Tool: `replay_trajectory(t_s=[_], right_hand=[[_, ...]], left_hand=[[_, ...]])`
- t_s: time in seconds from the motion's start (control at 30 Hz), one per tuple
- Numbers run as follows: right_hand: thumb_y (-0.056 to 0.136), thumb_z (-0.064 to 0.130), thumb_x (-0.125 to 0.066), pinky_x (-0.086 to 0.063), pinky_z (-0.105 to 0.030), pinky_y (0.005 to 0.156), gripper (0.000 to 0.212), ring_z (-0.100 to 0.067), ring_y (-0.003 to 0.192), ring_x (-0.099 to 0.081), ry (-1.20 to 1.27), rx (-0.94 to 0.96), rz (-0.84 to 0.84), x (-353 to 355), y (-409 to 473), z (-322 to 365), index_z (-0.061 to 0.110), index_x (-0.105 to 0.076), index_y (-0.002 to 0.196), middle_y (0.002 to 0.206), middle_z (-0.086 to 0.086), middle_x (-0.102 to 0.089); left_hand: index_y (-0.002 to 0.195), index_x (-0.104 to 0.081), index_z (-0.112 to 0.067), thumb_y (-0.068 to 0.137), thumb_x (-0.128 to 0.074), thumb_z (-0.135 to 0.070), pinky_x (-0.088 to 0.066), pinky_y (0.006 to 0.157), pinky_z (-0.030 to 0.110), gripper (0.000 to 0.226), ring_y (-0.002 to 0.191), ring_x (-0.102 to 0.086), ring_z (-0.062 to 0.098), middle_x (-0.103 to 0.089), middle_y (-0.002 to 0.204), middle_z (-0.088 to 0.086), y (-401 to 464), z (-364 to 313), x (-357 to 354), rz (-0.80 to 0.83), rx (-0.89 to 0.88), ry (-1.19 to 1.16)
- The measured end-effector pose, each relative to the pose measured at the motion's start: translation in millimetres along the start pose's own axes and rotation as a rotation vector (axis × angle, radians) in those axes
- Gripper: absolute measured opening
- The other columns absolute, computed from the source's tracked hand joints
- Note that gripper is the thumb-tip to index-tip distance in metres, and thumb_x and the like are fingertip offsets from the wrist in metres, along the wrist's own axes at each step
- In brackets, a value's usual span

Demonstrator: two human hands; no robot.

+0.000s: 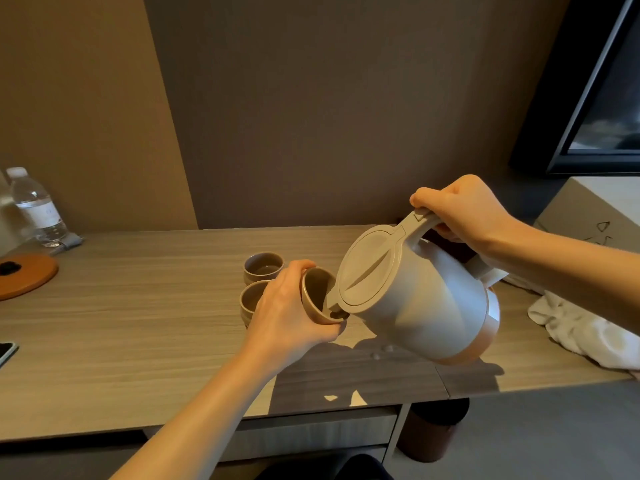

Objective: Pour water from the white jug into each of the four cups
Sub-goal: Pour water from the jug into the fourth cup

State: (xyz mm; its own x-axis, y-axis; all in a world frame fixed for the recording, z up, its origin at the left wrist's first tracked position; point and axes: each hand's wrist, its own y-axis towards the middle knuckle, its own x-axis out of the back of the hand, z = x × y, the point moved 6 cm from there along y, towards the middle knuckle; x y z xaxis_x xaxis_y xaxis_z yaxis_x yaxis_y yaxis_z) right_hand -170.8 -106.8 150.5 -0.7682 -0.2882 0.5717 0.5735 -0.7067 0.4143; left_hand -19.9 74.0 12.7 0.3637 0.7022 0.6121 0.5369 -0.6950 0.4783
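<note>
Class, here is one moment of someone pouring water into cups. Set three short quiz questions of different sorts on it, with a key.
1. True or false: the white jug stands upright on the table.
2. Which hand holds the tilted cup: A left, B right?
3. What clear item stands at the table's far left?

Key: 1 false, the right hand tips it by its handle; 2 A, the left hand; 3 a water bottle.

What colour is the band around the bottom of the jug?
Coppery orange, on the tilted white plastic jug; the band shows best in the head view.
</note>
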Motion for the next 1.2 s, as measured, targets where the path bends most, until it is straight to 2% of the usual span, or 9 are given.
replay_trajectory(t_s=[0.1,0.17,0.3,0.47,0.57,0.7,0.9,1.2], right_hand=[[0.083,0.031,-0.057,-0.049,-0.033,0.061,0.043,-0.022,0.057,-0.055,-0.041,0.026,0.014,-1.4,0.5,2.6,-0.003,-0.065,0.058,0.061,-0.021,-0.060],[0.084,0.031,-0.057,-0.051,-0.038,0.064,0.045,-0.029,0.062,-0.057,-0.055,0.041,0.022,-2.4,0.6,3.8,-0.007,-0.065,0.061,0.068,-0.027,-0.062],[0.085,0.031,-0.056,-0.050,-0.036,0.063,0.046,-0.032,0.063,-0.057,-0.074,0.054,0.029,-3.7,-0.5,4.4,-0.008,-0.065,0.061,0.070,-0.029,-0.062],[0.086,0.030,-0.056,-0.048,-0.032,0.059,0.046,-0.029,0.061,-0.056,-0.092,0.054,0.046,-5.6,-1.5,6.0,-0.007,-0.065,0.060,0.070,-0.029,-0.062],[0.086,0.031,-0.055,-0.048,-0.033,0.060,0.046,-0.032,0.063,-0.057,-0.114,0.064,0.056,-7.2,-1.4,8.3,-0.005,-0.066,0.060,0.070,-0.028,-0.063],[0.084,0.031,-0.056,-0.049,-0.035,0.060,0.046,-0.029,0.061,-0.056,-0.141,0.078,0.073,-9.7,-2.0,11.9,-0.006,-0.066,0.060,0.069,-0.029,-0.062],[0.085,0.032,-0.056,-0.048,-0.035,0.059,0.046,-0.033,0.062,-0.057,-0.158,0.091,0.091,-12.6,-3.3,12.9,-0.005,-0.066,0.059,0.069,-0.029,-0.062],[0.086,0.032,-0.056,-0.048,-0.031,0.058,0.044,-0.034,0.066,-0.061,-0.154,0.093,0.094,-15.8,-3.4,11.1,-0.003,-0.068,0.061,0.070,-0.027,-0.064]], left_hand=[[0.118,-0.036,-0.046,0.044,-0.082,-0.066,-0.053,0.077,0.024,0.089,0.103,-0.054,0.008,-0.054,0.113,-0.021,-2.4,1.8,-3.9,0.010,0.018,0.009],[0.118,-0.035,-0.048,0.044,-0.082,-0.066,-0.049,0.073,0.018,0.091,0.101,-0.054,0.007,-0.054,0.113,-0.022,-5.0,3.7,-7.0,0.007,0.043,0.012],[0.111,-0.029,-0.056,0.043,-0.084,-0.063,-0.039,0.067,0.009,0.088,0.094,-0.053,-0.001,-0.050,0.102,-0.030,-10.6,5.4,-10.1,-0.008,0.074,-0.034],[0.109,-0.028,-0.058,0.043,-0.087,-0.059,-0.040,0.067,0.010,0.088,0.094,-0.053,-0.004,-0.048,0.100,-0.034,-16.5,7.1,-12.5,-0.032,0.113,-0.065],[0.112,-0.032,-0.055,0.043,-0.087,-0.058,-0.043,0.069,0.012,0.088,0.096,-0.054,-0.001,-0.050,0.102,-0.031,-19.6,8.8,-13.6,-0.037,0.127,-0.085],[0.113,-0.035,-0.052,0.044,-0.084,-0.060,-0.044,0.068,0.011,0.085,0.098,-0.054,-0.006,-0.052,0.103,-0.032,-23.2,11.3,-14.1,-0.030,0.134,-0.116],[0.117,-0.037,-0.044,0.046,-0.088,-0.052,-0.049,0.073,0.017,0.088,0.098,-0.055,0.001,-0.053,0.107,-0.026,-28.7,13.9,-16.3,-0.031,0.174,-0.137],[0.111,-0.036,-0.047,0.044,-0.087,-0.055,-0.043,0.062,0.010,0.085,0.094,-0.054,-0.005,-0.051,0.099,-0.031,-33.7,15.9,-18.2,-0.046,0.211,-0.170]])
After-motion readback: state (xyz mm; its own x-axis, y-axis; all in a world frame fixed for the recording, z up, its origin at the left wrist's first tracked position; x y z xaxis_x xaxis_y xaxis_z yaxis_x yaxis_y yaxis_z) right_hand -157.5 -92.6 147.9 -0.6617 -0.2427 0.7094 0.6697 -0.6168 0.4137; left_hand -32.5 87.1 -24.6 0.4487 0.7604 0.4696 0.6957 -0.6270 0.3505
